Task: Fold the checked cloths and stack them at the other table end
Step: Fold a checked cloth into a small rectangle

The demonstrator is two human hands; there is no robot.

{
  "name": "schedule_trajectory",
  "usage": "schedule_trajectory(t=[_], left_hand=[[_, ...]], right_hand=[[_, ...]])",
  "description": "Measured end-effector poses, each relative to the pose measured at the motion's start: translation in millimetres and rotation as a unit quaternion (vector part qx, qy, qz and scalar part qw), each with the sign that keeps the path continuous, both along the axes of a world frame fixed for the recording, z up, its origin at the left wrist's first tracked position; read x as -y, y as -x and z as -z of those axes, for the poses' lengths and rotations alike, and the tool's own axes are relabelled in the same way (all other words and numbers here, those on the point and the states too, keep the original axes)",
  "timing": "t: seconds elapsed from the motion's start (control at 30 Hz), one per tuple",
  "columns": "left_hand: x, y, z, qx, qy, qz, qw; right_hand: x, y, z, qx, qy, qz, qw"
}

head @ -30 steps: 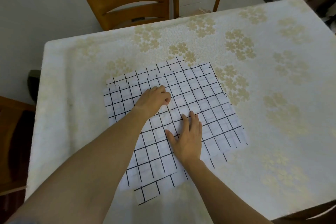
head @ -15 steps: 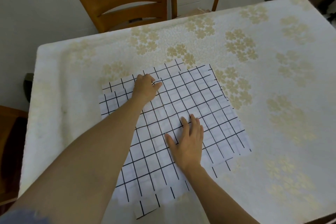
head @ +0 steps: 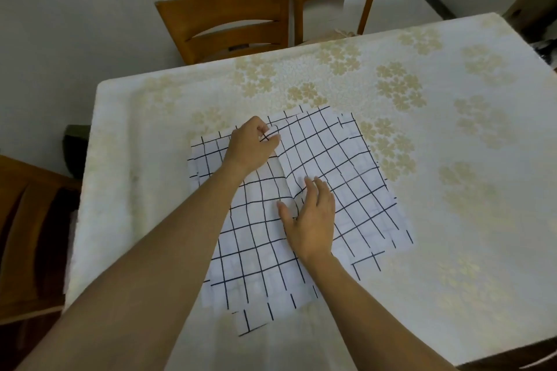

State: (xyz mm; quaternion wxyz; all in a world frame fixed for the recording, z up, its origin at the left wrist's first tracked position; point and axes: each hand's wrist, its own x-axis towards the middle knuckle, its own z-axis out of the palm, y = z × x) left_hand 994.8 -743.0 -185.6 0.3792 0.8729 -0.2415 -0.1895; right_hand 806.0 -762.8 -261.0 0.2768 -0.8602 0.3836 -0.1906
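A pale floor lies behind two wooden chairs (head: 229, 30) pushed up to the far side of the bench (head: 452, 159), which is covered in a cream cloth printed with faint gold flower clusters. Part of another dark wooden chair (head: 30, 220) shows at the left edge of the view. The checked cloths (head: 250, 250), white with a black grid, lie in a loose overlapping pile on the near left part of the bench, with the edges of lower layers sticking out at the near side and on the right. The top cloth (head: 331, 159) is rumpled, and a raised ridge runs along it between the two hands. The left grip (head: 251, 144) reaches to the far edge of the pile and pinches a fold of the top cloth between thumb and curled fingers, lifting that bit slightly off the layers below. The right grip (head: 310, 217) rests palm down near the middle of the top cloth, fingers straight and slightly spread, the thumb held out to the side and touching the ridge. Both bare forearms cross the near part of the pile.
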Motion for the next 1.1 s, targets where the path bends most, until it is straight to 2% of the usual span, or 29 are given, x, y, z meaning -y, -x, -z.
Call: schedule_trajectory(t=[0.1, 0.3, 0.47, 0.57, 0.77, 0.83, 0.97, 1.03, 1.1], left_hand=[[-19.9, 16.4, -19.2, -0.051, 0.054, -0.009, 0.997], [-58.0, 54.2, -70.1, -0.156, 0.124, 0.039, 0.979], [-81.5, 78.9, -109.9, -0.149, 0.165, 0.055, 0.973], [-92.6, 86.0, -135.1, -0.09, 0.165, 0.077, 0.979], [-117.1, 91.8, -184.9, 0.084, 0.079, 0.112, 0.987], [-122.4, 94.7, -195.8, 0.121, 0.096, 0.098, 0.983], [-133.7, 99.6, -202.6, 0.135, 0.154, 0.053, 0.977], [-141.3, 99.0, -199.4, 0.165, 0.147, 0.01, 0.975], [-149.6, 99.1, -195.6, 0.236, 0.1, -0.001, 0.967]], right_hand=[[-5.5, -6.0, -24.8, 0.043, -0.017, 0.006, 0.999], [-17.8, -4.0, -67.8, 0.11, -0.052, 0.017, 0.992], [-29.0, 13.4, -98.9, 0.176, -0.046, 0.011, 0.983], [-32.9, 24.1, -119.9, 0.194, -0.079, -0.015, 0.978], [-35.3, 45.3, -167.3, 0.205, -0.085, -0.098, 0.97], [-38.7, 49.5, -174.8, 0.203, -0.089, -0.107, 0.969], [-46.0, 58.9, -171.4, 0.169, -0.086, -0.092, 0.978], [-48.5, 64.3, -168.2, 0.162, -0.082, -0.089, 0.979], [-49.4, 66.6, -170.0, 0.151, -0.073, -0.1, 0.981]])
